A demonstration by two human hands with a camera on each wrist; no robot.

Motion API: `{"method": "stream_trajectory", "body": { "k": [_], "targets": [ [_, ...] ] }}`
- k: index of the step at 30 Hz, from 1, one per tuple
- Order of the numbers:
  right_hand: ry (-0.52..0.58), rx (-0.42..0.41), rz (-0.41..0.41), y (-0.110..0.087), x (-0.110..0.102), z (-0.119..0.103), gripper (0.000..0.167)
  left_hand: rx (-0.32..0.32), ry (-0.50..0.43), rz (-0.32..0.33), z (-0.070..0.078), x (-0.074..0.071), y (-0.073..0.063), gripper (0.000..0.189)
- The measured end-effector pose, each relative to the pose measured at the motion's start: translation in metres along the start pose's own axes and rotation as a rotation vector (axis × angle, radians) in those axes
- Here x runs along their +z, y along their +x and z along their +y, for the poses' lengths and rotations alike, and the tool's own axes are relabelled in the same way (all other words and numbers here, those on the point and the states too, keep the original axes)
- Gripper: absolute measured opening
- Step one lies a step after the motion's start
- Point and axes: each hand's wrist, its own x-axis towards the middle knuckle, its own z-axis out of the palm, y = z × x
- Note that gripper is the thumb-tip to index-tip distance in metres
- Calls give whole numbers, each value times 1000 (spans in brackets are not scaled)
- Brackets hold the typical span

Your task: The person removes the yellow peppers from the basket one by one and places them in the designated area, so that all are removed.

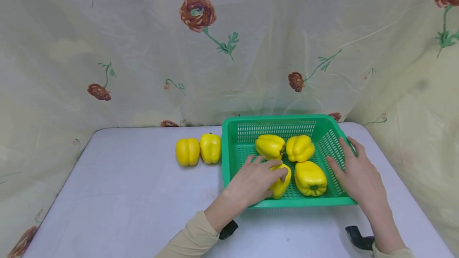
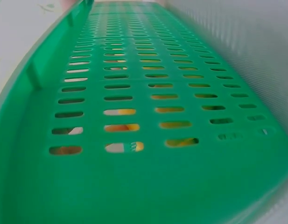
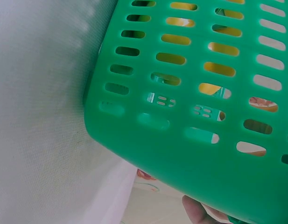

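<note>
A green plastic basket with slotted walls holds several yellow bell peppers. My left hand reaches over the front rim, its curled fingers and thumb around the front-left bell pepper and partly covering it. Close by inside lie the back-left bell pepper, the back-right bell pepper and the front-right bell pepper. At the basket's right side my right hand grips the rim, thumb on the inner side. In the left wrist view the basket wall blocks sight of the hand; fingertips show at the rim in the right wrist view.
Two more yellow bell peppers, a left one and a right one, stand side by side on the white table, just left of the basket. A flower-printed curtain hangs behind the table. Black wrist mounts show near both forearms.
</note>
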Motion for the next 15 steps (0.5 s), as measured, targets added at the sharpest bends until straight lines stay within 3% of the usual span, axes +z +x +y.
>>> {"method": "stream_trajectory", "body": {
  "k": [10,15],
  "targets": [
    [-4,-1,2,0,0,0,77,-7,-3,-28,0,2,2,53],
    [-4,-2,1,0,0,0,77,-7,-26,-42,-1,3,2,49]
  ]
}}
